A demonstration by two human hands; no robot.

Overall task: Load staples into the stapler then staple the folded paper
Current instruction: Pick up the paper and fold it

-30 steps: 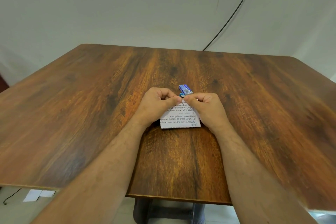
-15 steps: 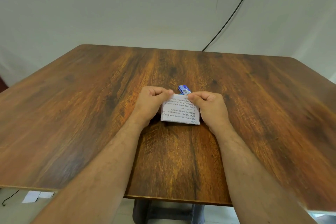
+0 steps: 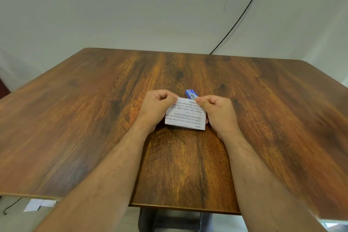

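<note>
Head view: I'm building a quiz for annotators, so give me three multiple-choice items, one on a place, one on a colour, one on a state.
1. Where is the small box?
A. on the table just beyond the folded paper
B. on the floor
C. at the table's near edge

2. What colour is the box?
A. red
B. blue
C. green

3. How is the paper held?
A. lying untouched
B. under one flat palm
C. pinched at its far corners by both hands

Answers:
1 A, it shows just past the paper's far edge.
2 B, its top is blue.
3 C, the left hand and right hand each pinch a corner.
</note>
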